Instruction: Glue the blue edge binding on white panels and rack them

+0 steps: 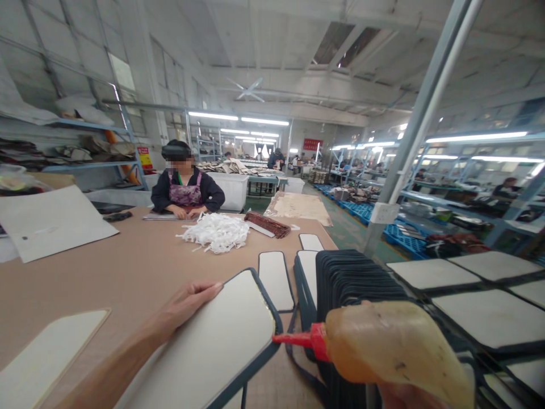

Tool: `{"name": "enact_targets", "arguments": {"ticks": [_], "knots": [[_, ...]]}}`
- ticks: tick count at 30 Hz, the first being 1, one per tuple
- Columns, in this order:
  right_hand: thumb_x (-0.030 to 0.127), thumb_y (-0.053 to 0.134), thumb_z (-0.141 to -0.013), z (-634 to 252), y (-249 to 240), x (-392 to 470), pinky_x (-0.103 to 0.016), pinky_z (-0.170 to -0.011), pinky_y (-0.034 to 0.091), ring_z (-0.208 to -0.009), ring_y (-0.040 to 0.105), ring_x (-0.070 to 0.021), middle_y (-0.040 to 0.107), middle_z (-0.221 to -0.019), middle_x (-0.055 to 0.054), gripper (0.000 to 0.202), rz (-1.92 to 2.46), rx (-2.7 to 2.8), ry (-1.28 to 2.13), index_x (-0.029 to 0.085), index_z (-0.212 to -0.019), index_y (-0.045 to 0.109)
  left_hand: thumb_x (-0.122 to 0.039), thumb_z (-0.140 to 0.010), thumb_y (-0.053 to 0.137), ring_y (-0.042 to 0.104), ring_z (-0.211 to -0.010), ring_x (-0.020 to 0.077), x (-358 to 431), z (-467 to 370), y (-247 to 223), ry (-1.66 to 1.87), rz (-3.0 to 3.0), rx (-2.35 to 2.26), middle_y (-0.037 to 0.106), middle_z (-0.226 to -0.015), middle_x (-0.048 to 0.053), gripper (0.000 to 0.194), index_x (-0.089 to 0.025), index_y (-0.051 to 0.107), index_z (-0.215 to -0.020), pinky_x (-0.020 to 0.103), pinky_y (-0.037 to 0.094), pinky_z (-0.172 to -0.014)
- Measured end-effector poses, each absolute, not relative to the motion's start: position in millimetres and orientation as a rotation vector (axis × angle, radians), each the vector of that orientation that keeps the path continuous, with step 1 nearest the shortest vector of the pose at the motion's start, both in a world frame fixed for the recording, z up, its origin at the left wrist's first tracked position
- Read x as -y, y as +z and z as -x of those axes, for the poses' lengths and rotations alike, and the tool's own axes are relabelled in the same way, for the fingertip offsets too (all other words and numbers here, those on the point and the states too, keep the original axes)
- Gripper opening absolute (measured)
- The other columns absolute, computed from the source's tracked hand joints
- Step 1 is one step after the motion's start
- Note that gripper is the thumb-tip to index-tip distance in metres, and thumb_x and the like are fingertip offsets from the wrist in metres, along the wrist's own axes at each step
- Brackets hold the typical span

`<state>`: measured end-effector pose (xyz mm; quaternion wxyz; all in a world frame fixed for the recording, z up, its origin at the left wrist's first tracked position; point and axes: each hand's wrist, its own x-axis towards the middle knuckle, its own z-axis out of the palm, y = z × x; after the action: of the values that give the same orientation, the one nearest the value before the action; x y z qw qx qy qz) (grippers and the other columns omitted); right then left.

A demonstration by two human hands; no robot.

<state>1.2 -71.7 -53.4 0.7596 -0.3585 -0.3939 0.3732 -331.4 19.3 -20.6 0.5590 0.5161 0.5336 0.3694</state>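
Your left grip (191, 301) pinches the edge of a white panel (213, 346) with a dark rim (267, 298). The panel sits right beside that grip and reaches toward you. Your right grip (400, 395) is wrapped around a squeeze bottle (383, 343) with yellowish stuff inside; most of those fingers hide behind it. Left of your right grip, the bottle's red nozzle (298, 339) points at the panel's rim, near a round corner. Just past the bottle is a stack of dark-edged panels (353, 278). Between your two grips, farther off, a small white panel (275, 281) lies on the table (140, 250). Left of your left grip lies another pale panel (55, 355). Beyond your left grip is a pile of white strips (217, 232), with a brown bundle (270, 224) near it. Past the pile sits a co-worker (187, 190), hands on the table.
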Motion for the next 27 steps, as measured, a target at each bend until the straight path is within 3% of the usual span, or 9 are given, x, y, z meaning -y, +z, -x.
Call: {"name": "enact_targets", "arguments": {"ticks": [6,10,16,22,27], "knots": [[0.023,0.082,-0.056,8,-38,62,-0.031,-0.075,0.056,-0.081,0.068,-0.0232,0.073,-0.094,-0.002,0.047,0.653,0.850,0.884,0.032,-0.100,0.069,-0.057,-0.060,0.072,0.057,-0.052,0.0142,-16,326,-22,0.959,-1.156,-1.272,0.067,-0.058,0.000,0.046,-0.016,0.069,-0.078,0.020,0.041,-0.047],[0.021,0.083,-0.055,11,-33,61,-0.028,-0.069,0.057,-0.077,0.068,-0.0216,0.073,-0.087,0.000,0.044,0.591,0.899,0.937,0.033,-0.095,0.069,-0.058,-0.058,0.073,0.056,-0.051,0.0141,-17,324,-29,0.999,-1.109,-1.255,0.067,-0.058,0.000,0.046,-0.016,0.067,-0.076,0.021,0.041,-0.047],[0.022,0.082,-0.056,6,-31,56,-0.030,-0.073,0.056,-0.075,0.068,-0.0217,0.073,-0.086,-0.004,0.045,0.654,0.867,0.808,0.028,-0.099,0.069,-0.062,-0.062,0.069,0.057,-0.054,0.0139,-15,323,-37,0.992,-1.077,-1.190,0.067,-0.060,0.000,0.049,-0.016,0.066,-0.077,0.020,0.042,-0.049],[0.022,0.083,-0.051,15,-30,56,-0.028,-0.070,0.056,-0.076,0.068,-0.0211,0.073,-0.091,-0.002,0.055,0.634,0.811,0.851,0.030,-0.103,0.066,-0.059,-0.060,0.073,0.060,-0.057,0.0146,-9,322,-36,1.004,-1.015,-1.140,0.071,-0.065,0.002,0.049,-0.016,0.068,-0.083,0.021,0.046,-0.052],[0.021,0.082,-0.057,13,-31,51,-0.028,-0.072,0.056,-0.077,0.068,-0.0206,0.072,-0.094,-0.004,0.057,0.601,0.914,0.872,0.029,-0.110,0.064,-0.055,-0.062,0.074,0.062,-0.057,0.0148,-10,322,-38,1.032,-0.981,-1.092,0.072,-0.067,0.004,0.046,-0.014,0.068,-0.084,0.022,0.047,-0.052]]}}
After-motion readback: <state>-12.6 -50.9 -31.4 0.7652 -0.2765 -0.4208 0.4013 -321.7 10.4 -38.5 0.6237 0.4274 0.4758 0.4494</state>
